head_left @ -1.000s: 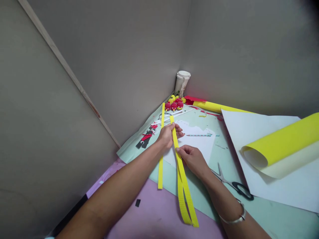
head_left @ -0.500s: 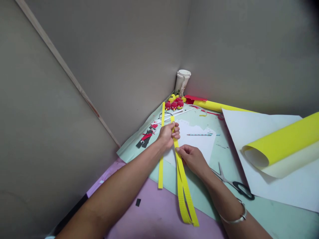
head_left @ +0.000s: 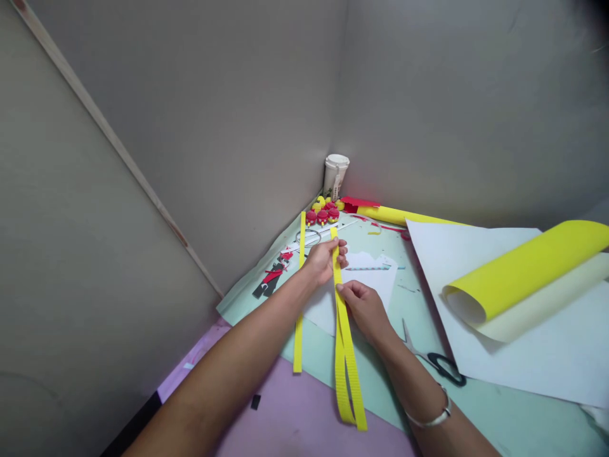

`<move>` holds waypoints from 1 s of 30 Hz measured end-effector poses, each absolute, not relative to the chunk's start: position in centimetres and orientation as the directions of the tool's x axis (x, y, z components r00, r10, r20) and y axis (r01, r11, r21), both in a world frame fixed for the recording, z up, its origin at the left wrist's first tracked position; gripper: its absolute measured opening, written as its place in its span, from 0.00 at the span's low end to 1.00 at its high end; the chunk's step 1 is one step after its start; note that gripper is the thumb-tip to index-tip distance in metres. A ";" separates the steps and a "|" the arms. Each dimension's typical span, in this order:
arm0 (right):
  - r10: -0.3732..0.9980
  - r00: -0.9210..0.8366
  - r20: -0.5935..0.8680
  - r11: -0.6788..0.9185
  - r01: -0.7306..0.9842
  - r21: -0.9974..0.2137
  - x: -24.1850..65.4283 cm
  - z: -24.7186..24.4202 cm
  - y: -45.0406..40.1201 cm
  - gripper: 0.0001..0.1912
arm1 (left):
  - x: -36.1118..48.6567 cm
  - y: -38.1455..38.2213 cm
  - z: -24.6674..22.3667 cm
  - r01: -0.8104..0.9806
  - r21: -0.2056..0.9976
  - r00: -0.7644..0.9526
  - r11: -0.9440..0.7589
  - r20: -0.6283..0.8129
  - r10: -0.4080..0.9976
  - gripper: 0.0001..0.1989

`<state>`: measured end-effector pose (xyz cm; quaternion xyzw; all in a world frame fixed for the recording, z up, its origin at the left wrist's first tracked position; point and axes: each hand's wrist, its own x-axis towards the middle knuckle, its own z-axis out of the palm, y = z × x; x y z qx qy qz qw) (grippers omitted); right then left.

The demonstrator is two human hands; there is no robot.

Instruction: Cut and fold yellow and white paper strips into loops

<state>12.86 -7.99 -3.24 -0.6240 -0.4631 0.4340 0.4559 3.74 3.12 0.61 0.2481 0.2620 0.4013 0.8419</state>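
Note:
A long ribbed yellow paper strip [head_left: 351, 371] is held between my two hands, its lower part hanging in a folded loop toward me. My left hand [head_left: 326, 259] is closed round the strip near its upper end, which pokes out above the thumb. Lower down, my right hand [head_left: 364, 304] pinches the same strip between thumb and forefinger. Another yellow strip [head_left: 298, 346] lies on the table to the left, partly hidden by my left hand and forearm. Under my hands lies a white paper sheet [head_left: 321, 311] with a patterned pencil [head_left: 368, 268] on it.
Black-handled scissors [head_left: 445, 368] lie beside my right forearm. A yellow paper roll [head_left: 528, 273] rests on a large white sheet [head_left: 533, 374] at right. Small red and yellow figures [head_left: 322, 217] and a white cup [head_left: 336, 174] stand in the corner; black and red scraps [head_left: 271, 280] lie left.
My view has shifted slightly, so the table things appear a little further left. Both hands keep their hold on the yellow strip, with little other movement.

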 end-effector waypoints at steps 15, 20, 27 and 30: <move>0.949 0.249 -0.193 -0.209 0.039 -0.977 13.2 -2.5 -7.6 0.18 | 2.2 3.2 -2.4 -0.435 0.652 0.674 0.621 -0.221 0.705 0.14; 0.946 0.243 -0.213 -0.209 -0.042 -0.977 13.3 -2.6 -7.4 0.17 | 2.2 2.9 -2.2 -0.422 0.668 0.702 0.614 -0.188 0.687 0.12; 0.952 0.234 -0.196 -0.187 -0.063 -0.980 13.3 -2.2 -7.7 0.19 | 2.1 3.1 -2.1 -0.441 0.639 0.706 0.631 -0.186 0.683 0.10; 0.955 0.219 -0.200 -0.184 -0.090 -0.979 13.2 -1.9 -7.8 0.18 | 2.1 3.1 -2.1 -0.462 0.627 0.701 0.627 -0.175 0.691 0.10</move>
